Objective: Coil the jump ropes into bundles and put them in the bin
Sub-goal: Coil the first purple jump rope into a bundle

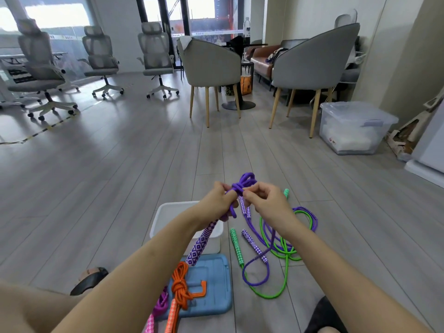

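Purple jump rope (pixel 240 186), coiled, is held above the white bin (pixel 168 212): the left hand (pixel 217 200) grips the bundle, the right hand (pixel 263 198) pinches the wrap. To finish well, cinch the wrap snugly, tucking both handles. 2 loose ropes, another purple rope (pixel 254 282) and a green rope (pixel 281 248), lie tangled nearby; the orange bundle (pixel 181 287) rests on the blue lid (pixel 213 284).

Purple rope (pixel 242 186) bundled, knotted, held above white bin (pixel 168 212); bin upright.

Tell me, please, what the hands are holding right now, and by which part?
Both hands, left and right, hold the purple jump rope by its coiled cord, pinching the wrap at the bundle's middle.
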Demonstrator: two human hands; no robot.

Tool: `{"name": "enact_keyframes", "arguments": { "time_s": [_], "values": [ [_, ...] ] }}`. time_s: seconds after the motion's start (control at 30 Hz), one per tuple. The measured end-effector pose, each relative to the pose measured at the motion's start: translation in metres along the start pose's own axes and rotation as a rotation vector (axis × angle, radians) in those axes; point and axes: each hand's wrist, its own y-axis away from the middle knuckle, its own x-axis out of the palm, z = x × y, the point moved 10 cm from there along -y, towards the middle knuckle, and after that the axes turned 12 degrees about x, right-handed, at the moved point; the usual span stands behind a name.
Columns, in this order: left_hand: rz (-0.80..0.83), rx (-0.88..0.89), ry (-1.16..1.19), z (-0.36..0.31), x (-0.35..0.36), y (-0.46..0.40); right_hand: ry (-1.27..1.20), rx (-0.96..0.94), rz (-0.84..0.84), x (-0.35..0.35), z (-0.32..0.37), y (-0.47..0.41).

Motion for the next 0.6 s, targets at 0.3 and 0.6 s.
{"name": "enact_keyframes", "arguments": {
  "time_s": [0.3, 0.6],
  "values": [
    [0.095, 0.161, 0.487, -0.041, 0.005, 0.004, -0.11, 0.141, 0.373, -0.003, -0.021, -0.005],
    [0.672, -0.128, 0.169, -0.005, 0.051, 0.037, 0.327, 0.131, 0.341, -0.027, -0.034, -0.012]
  ]
}}
